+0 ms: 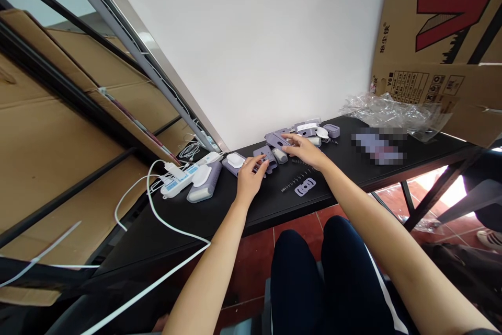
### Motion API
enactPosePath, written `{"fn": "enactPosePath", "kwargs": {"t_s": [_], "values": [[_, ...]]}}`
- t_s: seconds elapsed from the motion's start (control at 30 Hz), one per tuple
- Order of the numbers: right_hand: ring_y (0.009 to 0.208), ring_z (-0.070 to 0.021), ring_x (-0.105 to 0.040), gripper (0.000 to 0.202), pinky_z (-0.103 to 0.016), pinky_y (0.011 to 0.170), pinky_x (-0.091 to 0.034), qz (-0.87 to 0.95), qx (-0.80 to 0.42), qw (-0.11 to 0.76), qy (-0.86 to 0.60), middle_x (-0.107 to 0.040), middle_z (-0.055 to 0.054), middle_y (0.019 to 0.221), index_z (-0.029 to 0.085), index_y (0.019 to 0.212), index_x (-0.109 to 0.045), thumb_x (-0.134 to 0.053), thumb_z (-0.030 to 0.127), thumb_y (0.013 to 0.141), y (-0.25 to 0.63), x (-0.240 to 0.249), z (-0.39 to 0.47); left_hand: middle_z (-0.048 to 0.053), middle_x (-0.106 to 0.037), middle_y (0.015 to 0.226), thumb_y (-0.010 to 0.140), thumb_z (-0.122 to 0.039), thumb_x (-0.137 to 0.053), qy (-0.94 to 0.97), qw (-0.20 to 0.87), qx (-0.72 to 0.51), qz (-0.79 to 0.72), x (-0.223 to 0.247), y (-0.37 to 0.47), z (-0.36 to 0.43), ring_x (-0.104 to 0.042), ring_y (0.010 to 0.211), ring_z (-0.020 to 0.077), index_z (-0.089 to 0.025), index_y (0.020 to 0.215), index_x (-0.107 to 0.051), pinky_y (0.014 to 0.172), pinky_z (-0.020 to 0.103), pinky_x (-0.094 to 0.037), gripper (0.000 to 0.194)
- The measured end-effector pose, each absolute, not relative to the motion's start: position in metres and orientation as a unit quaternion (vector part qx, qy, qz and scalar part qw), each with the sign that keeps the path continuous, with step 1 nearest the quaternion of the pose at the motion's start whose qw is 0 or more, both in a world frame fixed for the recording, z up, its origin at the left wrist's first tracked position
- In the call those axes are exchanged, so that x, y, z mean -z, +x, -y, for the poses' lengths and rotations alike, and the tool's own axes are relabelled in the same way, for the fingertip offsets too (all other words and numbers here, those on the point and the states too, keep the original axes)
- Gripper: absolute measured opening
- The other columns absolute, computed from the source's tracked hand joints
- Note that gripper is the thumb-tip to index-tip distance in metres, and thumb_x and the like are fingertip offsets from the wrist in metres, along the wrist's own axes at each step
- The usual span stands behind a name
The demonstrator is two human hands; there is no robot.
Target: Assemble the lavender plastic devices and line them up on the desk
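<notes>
On the black table, my left hand [251, 174] has its fingers on a purple plastic housing [265, 155]. My right hand [304, 150] reaches over another purple part [277, 139], its thumb and fingertips at that part's edge. A grey-white cylinder [280, 155] lies between the two hands. Nearer the front edge are a flat purple plate [305, 187] and a row of small dark screws [294, 182]. Left of my left hand sits a purple piece with a white oval top [236, 160]. More purple and white parts [307, 128] are heaped behind my right hand.
A white power strip [182, 181] with cables and a purple-white device [203, 183] occupy the table's left side. Clear plastic wrap [392, 113] lies at the right by a large cardboard box [435, 63]. A small purple tray [332, 130] stands near the wall.
</notes>
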State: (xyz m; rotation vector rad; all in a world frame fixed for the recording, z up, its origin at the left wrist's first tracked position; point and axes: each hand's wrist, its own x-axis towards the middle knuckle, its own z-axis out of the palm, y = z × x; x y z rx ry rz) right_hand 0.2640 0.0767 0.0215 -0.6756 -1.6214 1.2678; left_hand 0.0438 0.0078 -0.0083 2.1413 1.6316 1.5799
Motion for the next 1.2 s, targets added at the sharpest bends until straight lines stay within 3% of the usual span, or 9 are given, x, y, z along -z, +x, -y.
{"fn": "enactPosePath", "kwargs": {"t_s": [0.23, 0.47, 0.67, 0.77, 0.97, 1.2], "values": [[0.118, -0.0257, -0.061, 0.055, -0.041, 0.096, -0.054, 0.673, -0.509, 0.467, -0.263, -0.067, -0.009, 0.125, 0.023, 0.134, -0.064, -0.076, 0.035, 0.082, 0.263, -0.02, -0.078, 0.004, -0.066, 0.089, 0.094, -0.042, -0.066, 0.684, 0.003, -0.507, -0.525, 0.008, 0.044, -0.008, -0.062, 0.08, 0.0162, -0.022, 0.11, -0.076, 0.08, 0.031, -0.053, 0.028], [0.103, -0.0215, -0.066, 0.059, -0.037, 0.089, -0.056, 0.662, -0.522, 0.462, -0.277, -0.069, -0.006, 0.115, 0.025, 0.136, -0.056, -0.077, 0.039, 0.082, 0.264, -0.021, -0.074, 0.003, -0.065, 0.091, 0.093, -0.044, -0.067, 0.685, 0.014, -0.494, -0.535, 0.009, 0.044, -0.009, -0.062, 0.078, 0.0158, -0.022, 0.11, -0.076, 0.079, 0.031, -0.053, 0.029], [0.089, -0.0171, -0.07, 0.051, -0.028, 0.075, -0.056, 0.554, -0.534, 0.566, -0.297, -0.07, -0.004, 0.113, 0.023, 0.127, -0.06, -0.075, 0.041, 0.082, 0.264, -0.022, -0.082, 0.01, -0.067, 0.128, 0.103, -0.046, -0.046, 0.651, -0.035, -0.516, -0.557, 0.007, 0.04, -0.01, -0.061, 0.121, 0.0238, -0.023, 0.127, -0.068, 0.105, 0.039, -0.049, 0.04], [0.083, -0.0142, -0.07, 0.044, -0.024, 0.067, -0.054, 0.47, -0.541, 0.62, -0.32, -0.071, -0.002, 0.109, 0.023, 0.12, -0.06, -0.073, 0.041, 0.082, 0.268, -0.023, -0.088, 0.011, -0.069, 0.132, 0.106, -0.042, -0.038, 0.655, -0.024, -0.473, -0.59, 0.01, 0.038, -0.013, -0.059, 0.129, 0.0256, -0.021, 0.126, -0.069, 0.115, 0.044, -0.042, 0.043], [0.075, -0.0121, -0.069, 0.036, -0.022, 0.063, -0.051, 0.385, -0.515, 0.659, -0.39, -0.071, -0.001, 0.102, 0.023, 0.112, -0.057, -0.071, 0.038, 0.082, 0.272, -0.023, -0.091, 0.009, -0.069, 0.137, 0.101, -0.039, -0.051, 0.701, -0.071, -0.323, -0.631, 0.014, 0.042, -0.012, -0.058, 0.132, 0.0324, -0.024, 0.123, -0.073, 0.113, 0.053, -0.042, 0.034], [0.082, -0.0156, -0.068, 0.044, -0.028, 0.073, -0.054, 0.421, -0.443, 0.657, -0.441, -0.069, -0.002, 0.106, 0.025, 0.116, -0.056, -0.071, 0.042, 0.079, 0.272, -0.011, -0.1, 0.009, -0.075, 0.118, 0.103, -0.038, -0.049, 0.758, -0.122, -0.312, -0.559, 0.004, 0.051, -0.001, -0.064, 0.112, 0.0285, -0.021, 0.113, -0.075, 0.103, 0.046, -0.048, 0.033]]}}
